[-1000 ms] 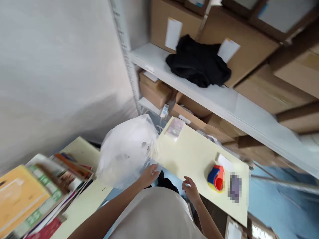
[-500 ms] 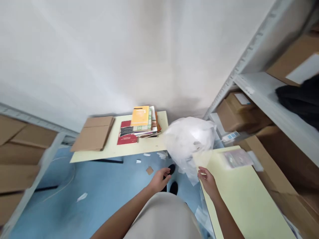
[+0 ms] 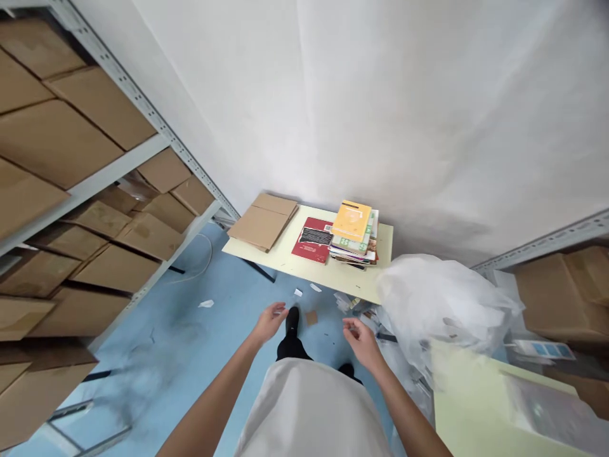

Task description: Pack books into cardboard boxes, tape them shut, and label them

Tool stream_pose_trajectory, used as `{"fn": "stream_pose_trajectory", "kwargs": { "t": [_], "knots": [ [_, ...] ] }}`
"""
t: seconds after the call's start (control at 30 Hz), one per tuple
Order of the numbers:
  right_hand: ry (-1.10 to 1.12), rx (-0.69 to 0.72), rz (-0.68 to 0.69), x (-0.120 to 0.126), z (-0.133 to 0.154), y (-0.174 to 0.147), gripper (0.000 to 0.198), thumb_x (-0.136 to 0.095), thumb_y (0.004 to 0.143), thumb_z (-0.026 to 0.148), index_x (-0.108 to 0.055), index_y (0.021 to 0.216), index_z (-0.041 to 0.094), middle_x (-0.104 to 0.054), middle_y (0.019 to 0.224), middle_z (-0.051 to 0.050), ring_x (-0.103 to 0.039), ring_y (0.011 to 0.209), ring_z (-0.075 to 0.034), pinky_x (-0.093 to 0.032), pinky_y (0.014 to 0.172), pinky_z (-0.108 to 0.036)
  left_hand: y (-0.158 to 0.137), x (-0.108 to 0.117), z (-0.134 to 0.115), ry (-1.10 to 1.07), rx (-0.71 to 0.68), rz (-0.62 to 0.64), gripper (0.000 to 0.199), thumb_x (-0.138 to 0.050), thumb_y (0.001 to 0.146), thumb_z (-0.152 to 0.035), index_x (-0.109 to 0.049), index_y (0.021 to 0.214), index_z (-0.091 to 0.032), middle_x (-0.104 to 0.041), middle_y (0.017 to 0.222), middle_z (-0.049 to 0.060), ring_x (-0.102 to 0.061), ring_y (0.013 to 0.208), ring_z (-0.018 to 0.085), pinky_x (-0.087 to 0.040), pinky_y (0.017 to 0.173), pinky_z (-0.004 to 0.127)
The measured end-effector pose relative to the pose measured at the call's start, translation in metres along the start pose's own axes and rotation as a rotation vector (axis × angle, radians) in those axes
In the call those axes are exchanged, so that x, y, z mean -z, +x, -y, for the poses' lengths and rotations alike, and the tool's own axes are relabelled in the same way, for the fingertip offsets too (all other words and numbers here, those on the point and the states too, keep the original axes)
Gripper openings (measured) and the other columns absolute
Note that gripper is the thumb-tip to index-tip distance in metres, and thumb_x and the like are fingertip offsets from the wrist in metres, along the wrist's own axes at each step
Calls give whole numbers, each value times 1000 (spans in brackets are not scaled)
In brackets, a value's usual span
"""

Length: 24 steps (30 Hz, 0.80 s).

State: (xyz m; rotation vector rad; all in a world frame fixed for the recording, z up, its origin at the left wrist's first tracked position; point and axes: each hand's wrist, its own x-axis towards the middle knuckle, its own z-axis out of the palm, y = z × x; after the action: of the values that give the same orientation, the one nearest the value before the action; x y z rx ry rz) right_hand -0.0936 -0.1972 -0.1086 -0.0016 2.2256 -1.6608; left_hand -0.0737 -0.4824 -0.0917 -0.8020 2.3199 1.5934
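Note:
My left hand [image 3: 270, 321] hangs over the blue floor with its fingers loosely bent and apart, holding nothing. Also in mid-air, my right hand [image 3: 362, 341] has curled, parted fingers and nothing in it. Ahead of both hands is a pale yellow table [image 3: 309, 271] against the wall. A stack of books [image 3: 353, 231] with a yellow one on top stands at its right part, beside a red book [image 3: 311, 241] with a black band. Flat folded cardboard [image 3: 264, 221] lies at the table's left end.
A large white plastic bag [image 3: 442, 304] bulges at the right, beside a second yellow table [image 3: 466, 406] bearing a blurred plastic-wrapped item [image 3: 552, 406]. Shelves of cardboard boxes [image 3: 114, 266] line the left. Scraps of paper [image 3: 206, 304] and a cardboard piece [image 3: 311, 317] litter the floor.
My view has turned left, so the table with the books now sits further right and more left shelving shows. My right hand has moved away from the side table and the plastic bag.

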Motion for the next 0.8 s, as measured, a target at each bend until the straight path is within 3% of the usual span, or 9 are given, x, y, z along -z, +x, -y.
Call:
{"fn": "stream_pose_trajectory", "kwargs": {
  "t": [0.13, 0.27, 0.37, 0.5, 0.63, 0.8],
  "knots": [
    [-41, -34, 154, -63, 17, 68, 24, -58, 75, 32, -66, 95, 20, -70, 85, -5, -64, 71, -18, -52, 70, -34, 60, 46, 11, -151, 102, -99, 51, -70, 63, -51, -66, 95, -13, -69, 106, 16, -64, 99, 28, -51, 85, 40],
    [94, -155, 212, -142, 40, 152, 28, -65, 69, 30, -65, 95, 21, -71, 94, -8, -66, 88, -22, -51, 83, -39, 135, 87, 21, -246, 170, -125, 53, -54, 78, -53, -62, 109, -11, -64, 117, 18, -60, 110, 28, -48, 91, 41],
    [205, -256, 199, -207, 60, 218, 37, -70, 64, 28, -63, 99, 19, -69, 104, -12, -64, 99, -23, -49, 88, -39, 190, 112, 26, -120, 48, -120, 48, -45, 86, -48, -60, 116, -14, -55, 131, 15, -50, 124, 26, -39, 104, 42],
    [166, -379, 25, -277, 73, 293, 49, -69, 66, 27, -56, 113, 17, -61, 121, -15, -62, 106, -22, -50, 86, -33, 242, 128, 37, 170, -141, -27, 48, -48, 86, -43, -54, 123, -14, -48, 139, 14, -39, 133, 27, -27, 112, 43],
    [21, -467, -96, -313, 66, 329, 48, -64, 71, 26, -50, 116, 18, -67, 103, -9, -65, 88, -17, -51, 76, -29, 261, 129, 51, 214, -88, 23, 55, -43, 89, -40, -39, 135, -11, -48, 137, 18, -44, 129, 27, -34, 107, 44],
    [-50, -481, -179, -324, 63, 339, 38, -66, 67, 24, -52, 102, 19, -66, 90, -4, -64, 85, -17, -49, 80, -30, 266, 134, 53, 197, -103, 39, 51, -43, 89, -38, -39, 132, -10, -53, 132, 19, -49, 125, 27, -37, 104, 43]
  ]
}}
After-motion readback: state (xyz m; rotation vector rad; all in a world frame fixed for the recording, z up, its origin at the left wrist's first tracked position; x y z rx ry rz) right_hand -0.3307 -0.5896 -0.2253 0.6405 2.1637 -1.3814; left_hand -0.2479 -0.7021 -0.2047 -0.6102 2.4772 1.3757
